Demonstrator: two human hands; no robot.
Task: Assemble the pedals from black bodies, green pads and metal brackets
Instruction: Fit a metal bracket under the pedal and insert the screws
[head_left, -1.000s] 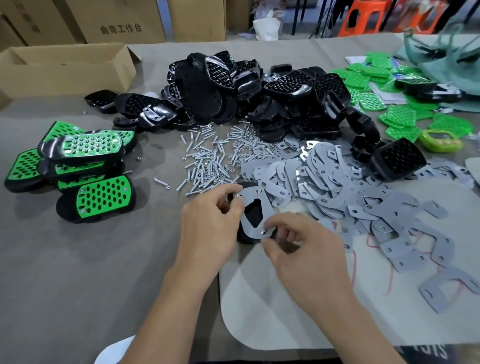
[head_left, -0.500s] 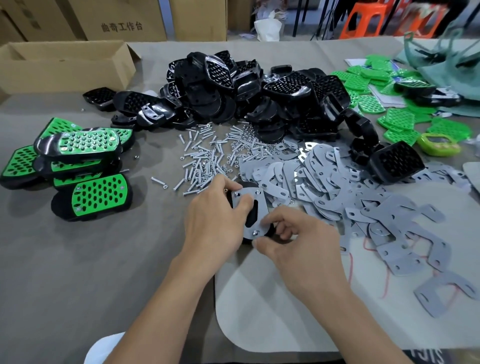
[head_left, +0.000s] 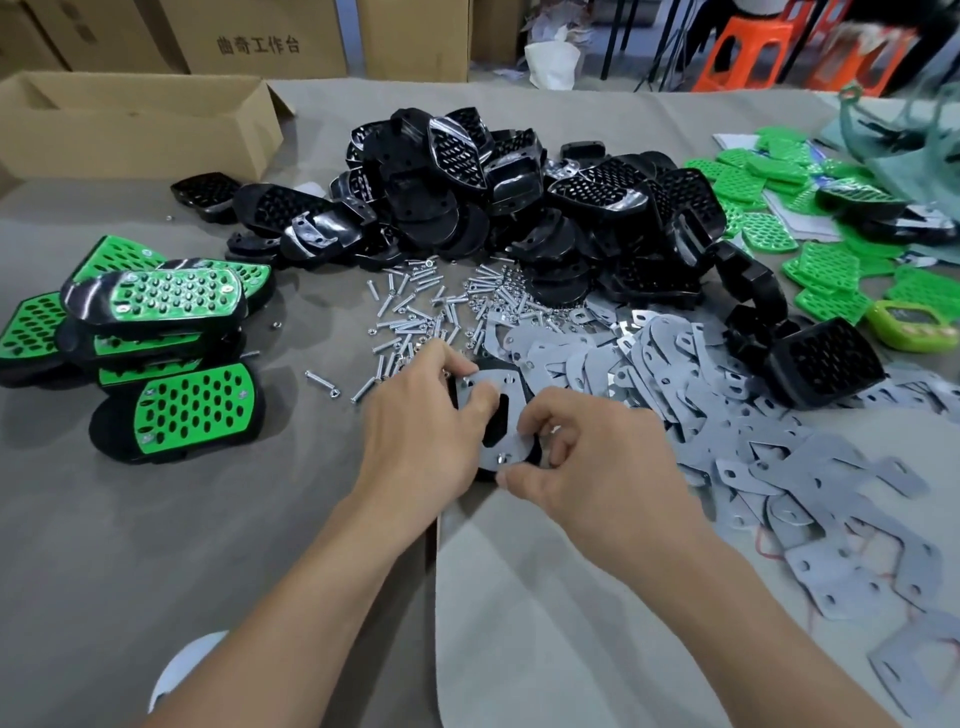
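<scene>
Steel bracket (head_left: 511, 410): thin, stiff, light, edges probably sharp-ish. Lies flat on black body (head_left: 484, 474) mid-desk (head_left: 208, 519), 6 o'clock of screw pile (head_left: 415, 317). Person's left grip (head_left: 421, 431) curls round body's 9 o'clock edge, thumb on bracket; right grip (head_left: 587, 457) pinches 5 o'clock end by small screw (head_left: 503, 458). Glossy plastic likely slippery, so hold by edges imo.

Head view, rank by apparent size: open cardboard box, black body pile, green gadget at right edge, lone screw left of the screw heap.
1. black body pile
2. open cardboard box, farther back, so true size unsure
3. green gadget
4. lone screw
</scene>
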